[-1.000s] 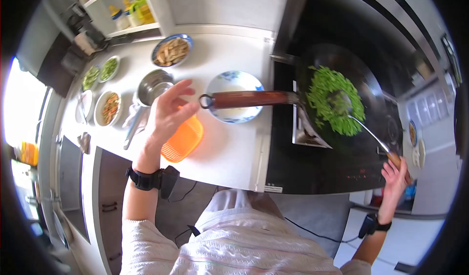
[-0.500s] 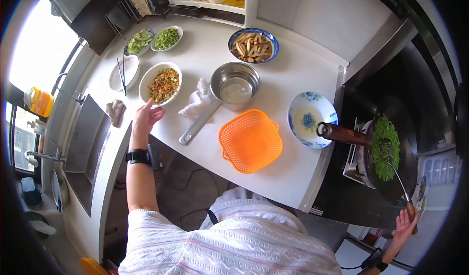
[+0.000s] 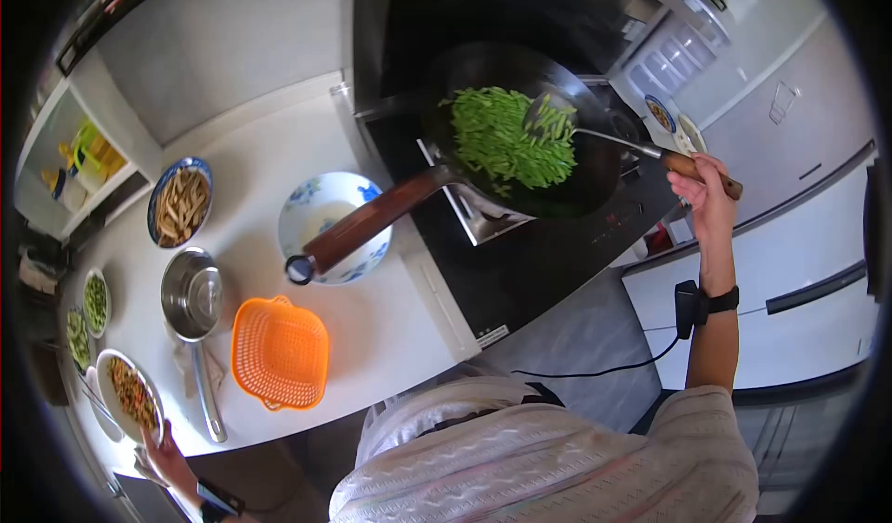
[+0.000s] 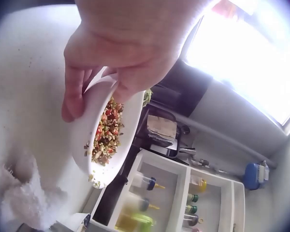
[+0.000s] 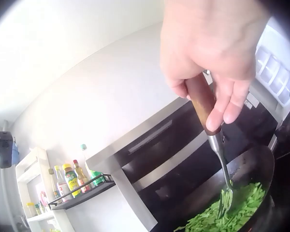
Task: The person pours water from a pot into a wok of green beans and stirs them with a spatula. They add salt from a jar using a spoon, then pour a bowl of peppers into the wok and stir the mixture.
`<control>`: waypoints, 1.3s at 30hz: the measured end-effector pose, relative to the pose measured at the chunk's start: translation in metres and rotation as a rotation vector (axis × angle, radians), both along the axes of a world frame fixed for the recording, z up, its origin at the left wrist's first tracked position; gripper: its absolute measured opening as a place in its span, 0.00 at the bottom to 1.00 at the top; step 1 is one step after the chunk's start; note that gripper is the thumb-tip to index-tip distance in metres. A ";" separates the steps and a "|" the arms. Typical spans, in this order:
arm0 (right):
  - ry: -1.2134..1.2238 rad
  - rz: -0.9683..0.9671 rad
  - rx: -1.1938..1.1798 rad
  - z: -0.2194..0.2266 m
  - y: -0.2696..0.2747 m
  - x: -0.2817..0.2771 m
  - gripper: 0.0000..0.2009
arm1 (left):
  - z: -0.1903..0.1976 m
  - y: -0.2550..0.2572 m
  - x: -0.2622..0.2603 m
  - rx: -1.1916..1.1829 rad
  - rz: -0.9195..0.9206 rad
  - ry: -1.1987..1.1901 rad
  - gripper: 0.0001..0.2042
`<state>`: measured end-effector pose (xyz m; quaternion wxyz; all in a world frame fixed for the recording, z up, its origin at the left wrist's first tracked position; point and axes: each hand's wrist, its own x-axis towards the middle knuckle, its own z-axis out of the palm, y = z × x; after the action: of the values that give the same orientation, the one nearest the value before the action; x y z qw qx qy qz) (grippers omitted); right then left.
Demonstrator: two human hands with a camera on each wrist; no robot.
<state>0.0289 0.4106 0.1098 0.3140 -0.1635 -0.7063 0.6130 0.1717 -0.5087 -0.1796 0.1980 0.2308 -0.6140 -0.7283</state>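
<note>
In the head view the left hand (image 3: 169,458) grips the near rim of a white bowl (image 3: 110,385) of chopped mixed vegetables at the counter's lower left. The left wrist view has thumb and fingers of that hand (image 4: 121,53) on either side of the tilted bowl's rim (image 4: 82,140). The right hand (image 3: 706,193) holds the wooden handle of a metal ladle (image 3: 618,139), whose head lies among green vegetable pieces (image 3: 506,137) in a black wok (image 3: 595,184). In the right wrist view the fingers of this hand (image 5: 210,63) curl around the handle (image 5: 201,102).
An orange basket (image 3: 279,354), a steel saucepan (image 3: 192,295) and a floral bowl (image 3: 316,212) stand on the counter, with the wok's handle (image 3: 376,216) reaching over the floral bowl. Behind are a bowl of pale strips (image 3: 182,205) and dishes of green pieces (image 3: 96,302). A cloth lies beside the saucepan.
The left hand has moved from near the wok handle to the bowl of mixed vegetables and taken hold of its rim. The head view has swung toward the wok; the right hand still holds the ladle.
</note>
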 end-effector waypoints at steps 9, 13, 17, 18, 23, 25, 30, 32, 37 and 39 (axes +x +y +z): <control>0.041 0.197 0.187 -0.006 0.067 0.008 0.07 | 0.152 0.135 -0.005 0.048 0.005 0.178 0.18; 0.186 0.495 0.294 -0.008 0.091 0.011 0.05 | 0.209 0.280 -0.063 0.083 -0.153 0.227 0.20; 0.255 0.551 0.241 -0.009 0.123 0.011 0.05 | 0.257 0.454 -0.138 0.261 -0.223 0.238 0.20; 0.300 0.568 0.207 -0.007 0.129 0.011 0.06 | 0.262 0.478 -0.155 0.180 -0.344 0.210 0.21; 0.392 0.574 0.136 -0.002 0.162 0.006 0.07 | 0.276 0.602 -0.220 -0.089 -0.463 0.070 0.15; 0.443 0.632 -0.005 0.002 0.174 0.003 0.08 | 0.269 0.632 -0.246 -0.213 -0.463 0.012 0.17; 0.488 0.755 0.027 -0.001 0.158 -0.008 0.07 | 0.258 0.675 -0.287 -0.398 -0.518 -0.049 0.19; 0.487 0.775 0.025 -0.007 0.151 -0.017 0.07 | 0.251 0.683 -0.298 -0.406 -0.532 -0.058 0.19; 0.436 0.858 -0.036 -0.020 0.134 -0.038 0.06 | 0.244 0.697 -0.319 -0.446 -0.537 -0.112 0.19; 0.415 0.859 -0.031 -0.028 0.137 -0.042 0.06 | 0.243 0.702 -0.325 -0.437 -0.535 -0.113 0.19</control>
<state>-0.0128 0.5479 0.0823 0.1639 0.2643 -0.6231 0.7176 -0.1529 0.1934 0.0632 0.0106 0.0541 -0.8041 -0.5919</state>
